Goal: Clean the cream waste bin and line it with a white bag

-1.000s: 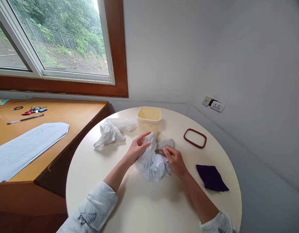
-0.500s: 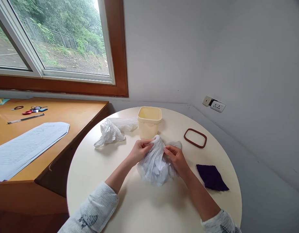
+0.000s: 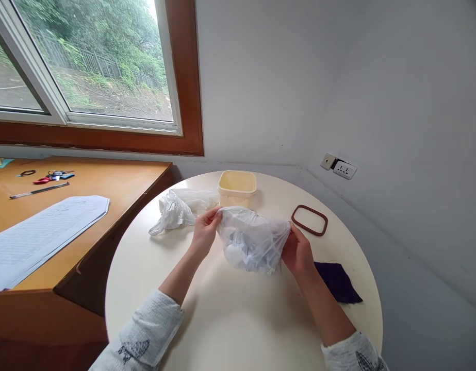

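Observation:
A thin white plastic bag (image 3: 253, 239) is stretched wide between my two hands over the round table. My left hand (image 3: 207, 231) pinches its upper left edge. On the other side my right hand (image 3: 298, 250) grips the upper right edge. Crumpled white pieces show through the bag's thin film; I cannot tell exactly what they are. Just behind the bag stands a cream plastic tub (image 3: 238, 189) without a lid, its lower part hidden by the bag. A second crumpled white plastic bag (image 3: 175, 210) lies left of the tub, close to my left hand.
On the right of the round white table (image 3: 238, 330) lie a brown rounded frame (image 3: 309, 230) and a dark purple cloth (image 3: 340, 282). A wooden desk (image 3: 137, 180) at the left holds papers (image 3: 48, 237), a pen (image 3: 40, 190) and keys (image 3: 54, 176). Walls border the table behind and right.
My hands have moved apart, left hand to the left and right hand to the right. The bag's gathered top is now spread out wide between them.

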The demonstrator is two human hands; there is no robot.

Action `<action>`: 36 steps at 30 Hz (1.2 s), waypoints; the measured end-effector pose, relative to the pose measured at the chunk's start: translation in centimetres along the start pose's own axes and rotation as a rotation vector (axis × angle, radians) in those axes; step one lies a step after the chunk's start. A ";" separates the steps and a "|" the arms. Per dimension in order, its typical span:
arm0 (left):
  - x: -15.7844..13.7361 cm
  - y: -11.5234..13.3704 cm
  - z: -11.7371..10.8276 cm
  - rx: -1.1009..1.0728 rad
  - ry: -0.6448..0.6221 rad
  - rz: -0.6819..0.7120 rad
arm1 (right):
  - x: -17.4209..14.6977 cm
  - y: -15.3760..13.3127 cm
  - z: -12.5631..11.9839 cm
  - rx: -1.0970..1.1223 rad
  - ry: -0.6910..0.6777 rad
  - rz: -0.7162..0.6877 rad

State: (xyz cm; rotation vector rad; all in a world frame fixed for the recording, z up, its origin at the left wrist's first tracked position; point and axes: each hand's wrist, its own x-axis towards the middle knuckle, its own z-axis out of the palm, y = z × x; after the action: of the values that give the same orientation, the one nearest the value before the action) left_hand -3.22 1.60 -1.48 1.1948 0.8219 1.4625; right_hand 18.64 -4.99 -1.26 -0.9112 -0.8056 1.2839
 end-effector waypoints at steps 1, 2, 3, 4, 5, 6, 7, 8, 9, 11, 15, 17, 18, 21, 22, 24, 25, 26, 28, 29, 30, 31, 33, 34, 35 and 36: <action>0.1 0.0 -0.1 0.000 0.016 0.011 | 0.1 0.0 -0.2 0.023 0.006 -0.003; 0.1 0.0 -0.1 0.003 0.029 0.022 | 0.2 0.1 -0.3 0.051 0.014 -0.007; 0.1 0.0 -0.2 0.009 0.040 0.032 | 0.2 0.2 -0.5 0.080 0.026 -0.012; 0.1 0.0 -0.2 0.016 0.049 0.041 | 0.3 0.2 -0.6 0.105 0.040 -0.017; 0.1 0.0 -0.2 0.024 0.059 0.052 | 0.3 0.2 -0.6 0.123 0.054 -0.021; 0.2 -0.1 -0.3 0.031 0.068 0.062 | 0.4 0.3 -0.7 0.136 0.067 -0.023; 0.2 -0.1 -0.3 0.035 0.077 0.068 | 0.4 0.2 -0.7 0.146 0.078 -0.021; 0.2 -0.1 -0.3 0.034 0.084 0.070 | 0.4 0.2 -0.7 0.159 0.087 -0.017; 0.2 -0.1 -0.4 0.027 0.090 0.066 | 0.4 0.1 -0.7 0.179 0.093 -0.009; 0.2 0.1 -0.5 -0.017 0.082 0.028 | 0.3 -0.1 -0.6 0.232 0.106 0.011; 0.2 0.7 -0.7 -0.150 -0.032 -0.143 | 0.2 -0.4 -0.3 0.265 0.079 0.043; 0.1 1.1 -0.7 -0.167 -0.091 -0.202 | 0.1 -0.4 -0.1 0.220 0.034 0.060; 0.0 1.3 -0.7 -0.160 -0.118 -0.221 | 0.0 -0.4 0.0 0.183 0.013 0.060; -0.3 1.6 -0.5 -0.043 -0.216 -0.265 | -0.2 -0.3 0.3 0.034 -0.034 0.029; -0.5 1.6 -0.4 0.034 -0.250 -0.269 | -0.3 -0.3 0.3 -0.022 -0.050 0.017; -0.7 1.6 -0.2 0.204 -0.310 -0.251 | -0.4 -0.4 0.2 -0.147 -0.088 0.007; -0.8 1.6 -0.1 0.273 -0.333 -0.236 | -0.4 -0.4 0.2 -0.214 -0.108 0.009; -0.9 1.5 -0.1 0.321 -0.348 -0.221 | -0.5 -0.4 0.1 -0.280 -0.131 0.018; -0.9 1.4 -0.1 0.348 -0.355 -0.200 | -0.4 -0.4 0.0 -0.395 -0.177 0.060; -0.9 1.4 -0.1 0.336 -0.344 -0.192 | -0.4 -0.3 0.0 -0.436 -0.194 0.083; -0.8 1.3 -0.1 0.315 -0.325 -0.183 | -0.4 -0.2 0.1 -0.467 -0.209 0.103; -0.8 1.3 -0.2 0.290 -0.300 -0.173 | -0.4 -0.1 0.1 -0.489 -0.224 0.115; -0.7 1.2 -0.4 0.237 -0.245 -0.156 | -0.4 0.1 0.2 -0.507 -0.249 0.115; -0.6 1.2 -0.4 0.201 -0.220 -0.154 | -0.4 0.1 0.3 -0.505 -0.254 0.102; -0.5 1.1 -0.5 0.148 -0.200 -0.159 | -0.5 0.2 0.3 -0.496 -0.252 0.081; -0.5 1.1 -0.6 0.083 -0.187 -0.168 | -0.5 0.1 0.3 -0.479 -0.241 0.051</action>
State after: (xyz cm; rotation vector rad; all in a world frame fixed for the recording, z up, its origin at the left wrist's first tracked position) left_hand -4.10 0.91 -0.72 1.2716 0.8392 1.1713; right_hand 18.25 -5.43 -1.25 -1.1719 -1.3238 1.2830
